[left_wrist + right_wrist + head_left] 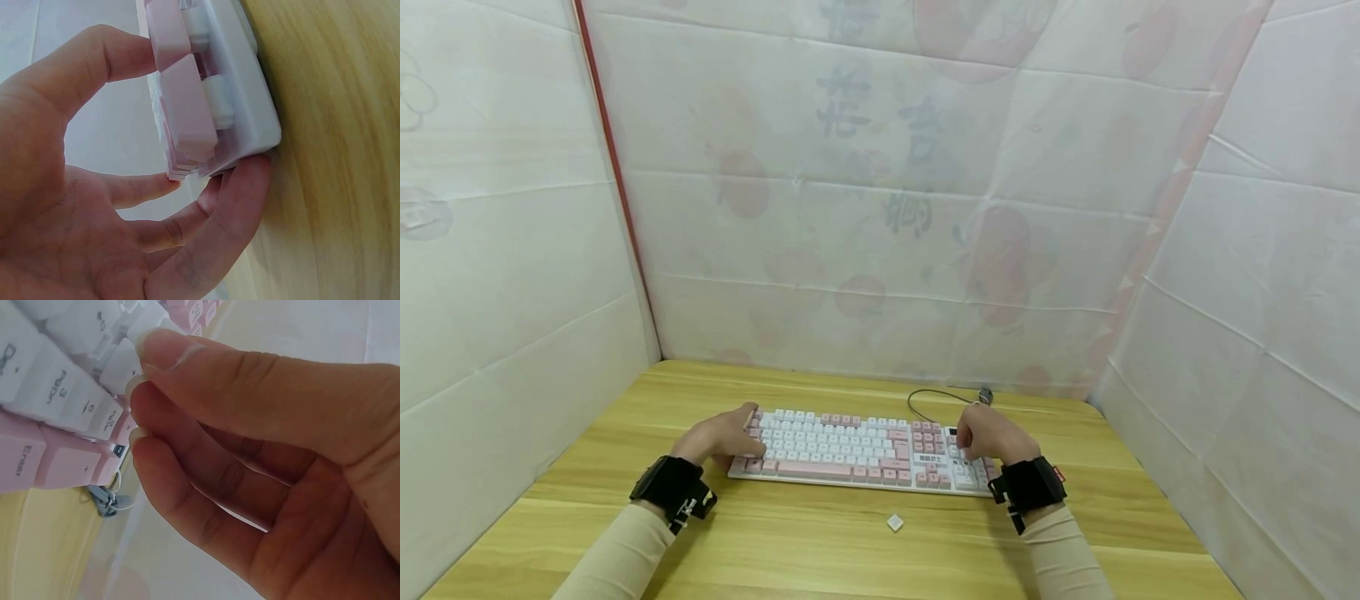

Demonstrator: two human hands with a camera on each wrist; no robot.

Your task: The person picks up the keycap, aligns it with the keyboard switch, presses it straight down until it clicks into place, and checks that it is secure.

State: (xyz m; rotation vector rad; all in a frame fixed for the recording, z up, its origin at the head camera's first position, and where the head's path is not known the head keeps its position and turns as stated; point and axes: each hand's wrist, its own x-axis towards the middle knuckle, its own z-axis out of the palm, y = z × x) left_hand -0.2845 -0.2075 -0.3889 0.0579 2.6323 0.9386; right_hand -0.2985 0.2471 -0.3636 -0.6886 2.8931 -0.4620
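Note:
A white and pink keyboard [835, 446] lies on the wooden table, its key side up. At its left end my left hand [724, 435] grips the frame. The left wrist view shows the thumb against the pink keycaps [187, 106] and other fingers curled at the edge and corner. Over the number pad bends my right hand [996, 433]. Thumb and fingertips pinch at a white keycap [120, 367] in the right wrist view, partly hidden by them. One loose white keycap [895, 522] rests on the table in front of the keyboard.
A thin dark cable [928, 392] loops behind the keyboard to a grey plug [985, 397]. Pale printed cloth walls [865, 250] enclose the table [790, 542] at the back and both sides. A red strip [610, 150] runs down the left corner.

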